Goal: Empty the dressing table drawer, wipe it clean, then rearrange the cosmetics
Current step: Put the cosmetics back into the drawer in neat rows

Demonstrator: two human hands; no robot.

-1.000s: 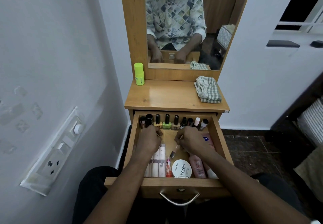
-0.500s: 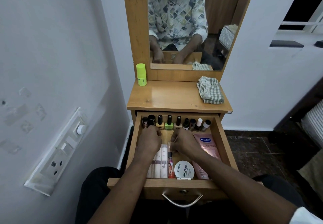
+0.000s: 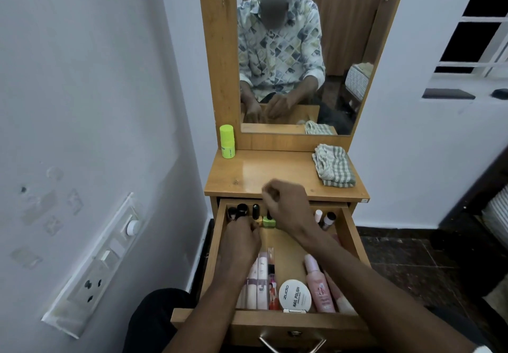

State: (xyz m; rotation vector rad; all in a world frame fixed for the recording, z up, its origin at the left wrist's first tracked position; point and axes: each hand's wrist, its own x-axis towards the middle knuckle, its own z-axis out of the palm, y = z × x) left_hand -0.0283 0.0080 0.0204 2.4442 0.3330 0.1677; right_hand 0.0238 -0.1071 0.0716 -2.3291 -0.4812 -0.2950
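The wooden drawer [image 3: 354, 238] of the dressing table is pulled out. A row of small bottles stands along its back, among them a green nail polish bottle [image 3: 268, 221]. At its front lie white tubes [image 3: 257, 284], a round white nail polish remover pad box [image 3: 294, 295] and a pink bottle [image 3: 319, 284]. My left hand [image 3: 242, 238] rests at the back left with curled fingers touching the bottle row. My right hand [image 3: 286, 204] hovers over the middle of that row, fingers pinched and blurred. Anything in them is hidden.
On the tabletop [image 3: 264, 171] stand a neon green stick [image 3: 227, 141] at the back left and a folded checked cloth [image 3: 334, 169] at the right. A mirror rises behind. A switchboard [image 3: 104, 256] is on the left wall. Dark floor lies to the right.
My right hand has left the middle of the drawer and risen towards the back row. A slim stick it held now lies beside the white tubes. The left hand has barely moved.
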